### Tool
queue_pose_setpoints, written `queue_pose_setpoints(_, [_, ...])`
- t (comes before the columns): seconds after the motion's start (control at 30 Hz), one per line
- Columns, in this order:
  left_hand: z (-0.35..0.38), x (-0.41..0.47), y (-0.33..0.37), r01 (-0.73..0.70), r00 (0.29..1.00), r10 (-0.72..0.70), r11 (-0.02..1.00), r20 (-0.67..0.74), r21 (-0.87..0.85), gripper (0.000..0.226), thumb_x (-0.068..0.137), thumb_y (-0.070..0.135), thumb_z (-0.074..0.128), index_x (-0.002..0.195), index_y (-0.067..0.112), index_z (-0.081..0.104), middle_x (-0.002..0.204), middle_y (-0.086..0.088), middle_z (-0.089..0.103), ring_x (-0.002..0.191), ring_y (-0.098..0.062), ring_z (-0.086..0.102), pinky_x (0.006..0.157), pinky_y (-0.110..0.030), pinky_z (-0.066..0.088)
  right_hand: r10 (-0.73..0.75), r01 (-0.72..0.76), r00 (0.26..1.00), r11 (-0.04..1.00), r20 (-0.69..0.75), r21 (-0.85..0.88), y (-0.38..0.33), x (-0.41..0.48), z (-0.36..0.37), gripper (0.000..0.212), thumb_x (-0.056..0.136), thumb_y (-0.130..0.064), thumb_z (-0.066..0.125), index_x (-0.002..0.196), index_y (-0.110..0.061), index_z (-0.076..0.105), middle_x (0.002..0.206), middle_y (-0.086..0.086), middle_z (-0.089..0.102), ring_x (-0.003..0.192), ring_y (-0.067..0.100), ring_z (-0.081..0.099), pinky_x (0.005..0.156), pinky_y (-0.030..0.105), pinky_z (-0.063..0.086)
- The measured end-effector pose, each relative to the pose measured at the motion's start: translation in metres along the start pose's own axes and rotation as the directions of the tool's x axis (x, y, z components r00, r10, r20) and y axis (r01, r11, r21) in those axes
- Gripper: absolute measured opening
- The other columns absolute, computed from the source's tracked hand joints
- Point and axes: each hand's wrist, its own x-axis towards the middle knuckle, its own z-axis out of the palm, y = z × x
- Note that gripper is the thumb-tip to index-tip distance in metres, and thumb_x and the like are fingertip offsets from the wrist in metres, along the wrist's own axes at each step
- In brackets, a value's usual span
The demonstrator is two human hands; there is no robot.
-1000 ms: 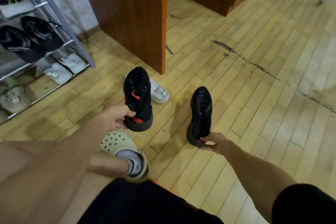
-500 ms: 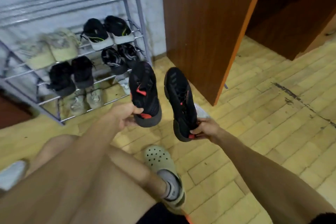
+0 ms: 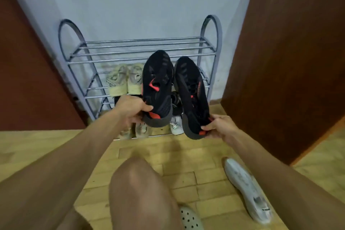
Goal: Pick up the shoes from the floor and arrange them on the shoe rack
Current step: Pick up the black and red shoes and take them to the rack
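I hold two black sneakers with red marks side by side in front of the grey metal shoe rack (image 3: 78,50). My left hand (image 3: 130,110) grips the heel of the left black sneaker (image 3: 157,80). My right hand (image 3: 218,126) grips the heel of the right black sneaker (image 3: 192,91). Both toes point up toward the rack's bare top shelf. A beige pair (image 3: 125,80) sits on a middle shelf. Pale shoes (image 3: 176,126) stand on the bottom shelf, partly hidden behind the held sneakers.
A white shoe (image 3: 248,190) lies on the wooden floor at the right, under my right forearm. Brown wooden panels stand at the left (image 3: 28,80) and at the right (image 3: 289,61) of the rack. My knee (image 3: 138,183) and my clog (image 3: 190,218) fill the foreground.
I have turned from the open floor to face the rack squarely. Both sneakers have been lifted and brought together, close to the rack's shelves.
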Motion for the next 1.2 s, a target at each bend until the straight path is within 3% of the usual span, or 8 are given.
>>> queue_pose_setpoints(0.27, [0.002,0.032,0.061,-0.076,0.997,0.077,0.995,0.017,-0.063,0.015,0.080,-0.006,0.066,0.090,0.005,0.067,0.090,-0.007,0.071,0.069,-0.021,0.066,0.046,-0.028,0.051,-0.083,0.084,0.996,0.996,-0.044,0.026,-0.073,0.021,0.012,0.058,0.073,0.019,0.066,0.125,-0.006,0.061,0.104,0.011,0.071,0.072,0.023,0.072,0.059,0.034,0.062])
queue_pose_setpoints(0.4, [0.021,0.063,0.095,-0.072,0.997,0.075,0.991,0.030,-0.109,0.013,0.085,-0.007,0.061,0.089,0.005,0.062,0.082,-0.005,0.064,0.066,-0.018,0.062,0.038,-0.028,0.051,-0.114,0.114,0.991,0.994,-0.067,0.000,-0.128,0.034,0.014,0.043,0.078,0.013,0.066,0.117,-0.004,0.064,0.104,0.010,0.070,0.076,0.023,0.070,0.056,0.033,0.061])
queue_pose_setpoints(0.6, [0.043,0.117,0.136,-0.086,0.995,0.090,0.991,0.037,-0.100,0.028,0.085,-0.002,0.064,0.113,0.000,0.060,0.099,-0.009,0.067,0.076,-0.024,0.066,0.065,-0.040,0.056,-0.178,0.174,0.972,0.984,-0.150,-0.039,-0.198,0.075,0.014,0.014,0.081,0.007,0.067,0.081,-0.006,0.062,0.084,0.010,0.066,0.073,0.026,0.068,0.044,0.032,0.058])
queue_pose_setpoints(0.77, [0.057,0.140,0.157,-0.086,0.995,0.092,0.988,0.040,-0.127,0.023,0.087,0.003,0.064,0.108,0.005,0.056,0.084,-0.008,0.062,0.064,-0.019,0.061,0.058,-0.033,0.054,-0.234,0.226,0.950,0.972,-0.209,-0.058,-0.225,0.113,0.013,0.024,0.083,-0.001,0.068,0.106,0.002,0.063,0.089,0.014,0.069,0.071,0.024,0.069,0.041,0.031,0.056])
queue_pose_setpoints(0.9, [0.059,0.151,0.162,-0.156,0.988,0.156,0.985,-0.009,-0.080,0.030,0.086,0.015,0.069,0.110,0.000,0.058,0.088,-0.009,0.064,0.062,-0.019,0.063,0.041,-0.028,0.056,-0.262,0.254,0.938,0.965,-0.225,-0.063,-0.223,0.129,0.015,0.015,0.085,-0.007,0.068,0.099,-0.007,0.064,0.099,0.015,0.073,0.074,0.023,0.072,0.053,0.035,0.060])
queue_pose_setpoints(1.03, [0.058,0.147,0.159,-0.130,0.992,0.130,0.989,0.006,0.073,0.045,0.090,0.031,0.063,0.124,0.004,0.054,0.114,-0.012,0.062,0.063,-0.025,0.064,0.051,-0.035,0.056,-0.281,0.252,0.940,0.954,-0.195,-0.160,-0.217,0.125,0.009,0.038,0.087,-0.020,0.068,0.123,-0.010,0.062,0.108,0.013,0.070,0.073,0.023,0.068,0.068,0.040,0.061])
queue_pose_setpoints(1.1, [0.061,0.143,0.155,-0.133,0.991,0.133,0.989,0.006,0.069,0.047,0.091,0.034,0.060,0.127,0.004,0.054,0.123,-0.014,0.061,0.079,-0.031,0.068,0.062,-0.037,0.057,-0.327,0.293,0.935,0.930,-0.138,-0.220,-0.214,0.116,0.003,0.041,0.090,-0.022,0.065,0.128,-0.009,0.059,0.111,0.012,0.067,0.075,0.020,0.066,0.069,0.037,0.061])
queue_pose_setpoints(1.2, [0.073,0.129,0.144,-0.246,0.949,0.265,0.961,-0.170,0.122,0.047,0.085,0.039,0.065,0.115,0.005,0.055,0.116,-0.014,0.060,0.093,-0.034,0.065,0.074,-0.041,0.057,-0.389,0.351,0.915,0.898,-0.105,-0.265,-0.202,0.100,-0.012,0.040,0.090,-0.021,0.065,0.127,-0.008,0.060,0.109,0.009,0.066,0.078,0.018,0.065,0.069,0.034,0.062])
